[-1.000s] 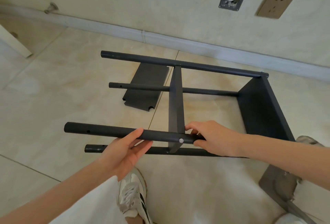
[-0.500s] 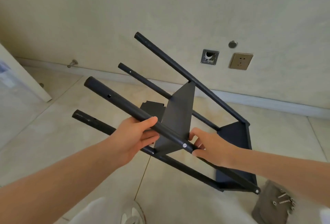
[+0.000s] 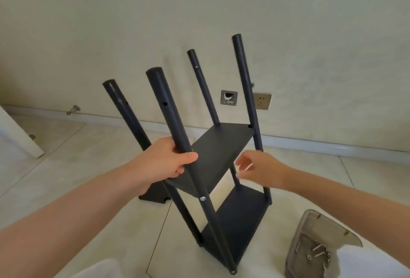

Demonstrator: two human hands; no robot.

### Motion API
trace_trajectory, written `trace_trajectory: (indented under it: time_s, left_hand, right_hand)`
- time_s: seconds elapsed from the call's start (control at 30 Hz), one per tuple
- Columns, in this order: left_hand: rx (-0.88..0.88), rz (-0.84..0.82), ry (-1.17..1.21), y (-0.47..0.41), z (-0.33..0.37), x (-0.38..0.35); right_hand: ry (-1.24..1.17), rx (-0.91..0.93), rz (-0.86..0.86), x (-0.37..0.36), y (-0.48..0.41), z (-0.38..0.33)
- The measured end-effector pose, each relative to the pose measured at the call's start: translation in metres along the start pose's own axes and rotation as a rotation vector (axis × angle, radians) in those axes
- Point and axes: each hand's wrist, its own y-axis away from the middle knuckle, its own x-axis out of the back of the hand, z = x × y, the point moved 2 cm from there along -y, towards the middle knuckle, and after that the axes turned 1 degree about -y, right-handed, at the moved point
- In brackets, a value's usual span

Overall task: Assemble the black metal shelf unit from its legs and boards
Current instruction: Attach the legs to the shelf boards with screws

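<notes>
Presently the black shelf unit (image 3: pixel 210 153) stands on end on the tiled floor (image 3: pixel 88 167). Two boards are fitted between its four legs: a middle board (image 3: pixel 224 142) and a lower board (image 3: pixel 239 222). A silver screw head (image 3: pixel 202 198) shows at the near corner of the middle board. The upper ends of the legs are bare, and an open screw hole (image 3: pixel 164 103) is visible high on the near leg (image 3: pixel 175 122).

A third board (image 3: pixel 155 196) lies flat on the floor beyond the left forearm, unfitted. The left hand (image 3: pixel 164 162) holds the near leg, fingers and thumb wrapped round it just above the middle board. The right hand (image 3: pixel 261 171) is blurred, its fingers loosely spread and holding nothing, just beside the middle board's right edge. A grey tray (image 3: pixel 310 226) with loose screws (image 3: pixel 319 250) sits on the floor to the right.

Judgement: roughly two thirds complete. The top board is yet to be seated and screwed at the open holes.
</notes>
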Motion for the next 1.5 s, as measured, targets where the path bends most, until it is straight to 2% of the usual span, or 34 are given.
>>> trace_trajectory:
  time_s: [0.13, 0.23, 0.47, 0.67, 0.8, 1.1, 1.5]
  left_hand:
    - [-0.055, -0.045, -0.142, 0.01, 0.012, -0.002]
    - [-0.107, -0.026, -0.205, 0.016, 0.014, -0.006]
    - [-0.186, 0.058, -0.314, 0.019, 0.009, -0.007]
    - [-0.214, 0.043, -0.386, 0.02, 0.003, -0.004]
    - [-0.237, 0.094, -0.381, 0.016, -0.002, -0.003]
    - [-0.261, 0.348, -0.298, -0.01, -0.004, 0.009]
    - [-0.244, 0.42, -0.2, -0.029, -0.012, 0.013]
  right_hand:
    - [-0.22, -0.192, 0.263, 0.044, 0.006, 0.027]
    - [-0.339, -0.35, 0.38, 0.06, 0.011, 0.046]
    - [-0.254, -0.516, 0.396, 0.071, 0.032, 0.07]
    - [-0.693, -0.297, 0.4, 0.075, 0.036, 0.073]
    - [-0.651, -0.306, 0.418, 0.076, 0.042, 0.072]
    - [-0.615, -0.319, 0.455, 0.075, 0.045, 0.055]
    - [-0.392, -0.226, 0.514, 0.072, 0.067, 0.053]
